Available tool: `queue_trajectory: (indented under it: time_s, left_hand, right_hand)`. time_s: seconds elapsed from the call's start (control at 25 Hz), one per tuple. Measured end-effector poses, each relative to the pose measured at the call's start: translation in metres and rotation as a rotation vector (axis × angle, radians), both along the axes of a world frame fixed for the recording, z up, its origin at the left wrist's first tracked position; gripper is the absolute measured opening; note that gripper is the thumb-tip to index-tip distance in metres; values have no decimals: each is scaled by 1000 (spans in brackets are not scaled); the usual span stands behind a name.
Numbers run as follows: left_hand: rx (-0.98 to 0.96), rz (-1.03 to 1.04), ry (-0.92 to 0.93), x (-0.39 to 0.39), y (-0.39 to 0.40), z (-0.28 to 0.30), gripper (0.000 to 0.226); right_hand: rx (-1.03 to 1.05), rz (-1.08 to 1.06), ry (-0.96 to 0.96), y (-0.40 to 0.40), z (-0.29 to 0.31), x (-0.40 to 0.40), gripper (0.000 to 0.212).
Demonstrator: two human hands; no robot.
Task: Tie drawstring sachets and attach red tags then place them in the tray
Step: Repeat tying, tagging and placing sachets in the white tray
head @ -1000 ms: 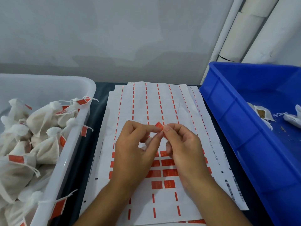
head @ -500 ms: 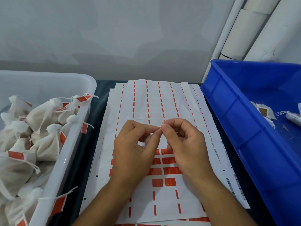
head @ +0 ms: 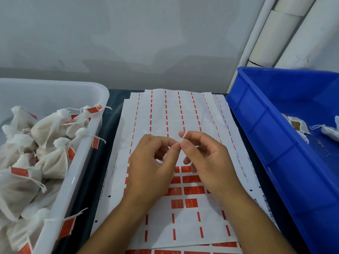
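Pinching a white drawstring (head: 184,138) between them, left hand (head: 150,171) and right hand (head: 209,162) hover over the sticker sheet (head: 183,114).

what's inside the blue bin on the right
Inside the blue bin, two untagged white sachets lie on its floor, one gaping open on brownish filling, along with loose crumbs. The frame's right edge cuts off the rest, and the near wall hides part of the floor.
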State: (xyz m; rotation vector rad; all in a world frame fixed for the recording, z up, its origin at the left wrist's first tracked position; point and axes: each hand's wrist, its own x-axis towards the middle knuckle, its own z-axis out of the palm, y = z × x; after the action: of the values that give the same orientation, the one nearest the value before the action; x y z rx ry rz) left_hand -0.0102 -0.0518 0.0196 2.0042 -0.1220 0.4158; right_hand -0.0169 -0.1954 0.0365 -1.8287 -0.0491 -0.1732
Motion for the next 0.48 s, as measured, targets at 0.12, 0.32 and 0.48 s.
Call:
queue_trajectory:
  time_s: [0.12,0.32,0.48]
  left_hand:
    - [-7,-18,8,0,-2,2,8]
    - [-20,-149,73,-3,0,1,30]
    - [77,-140,57,-5,1,-1,57]
  right_hand:
    - [6,-3,-27,-1,-1,0,25]
    - [-30,-58,-83,-1,-4,0,22]
    - [-49,-98,-149,-3,0,0,13]
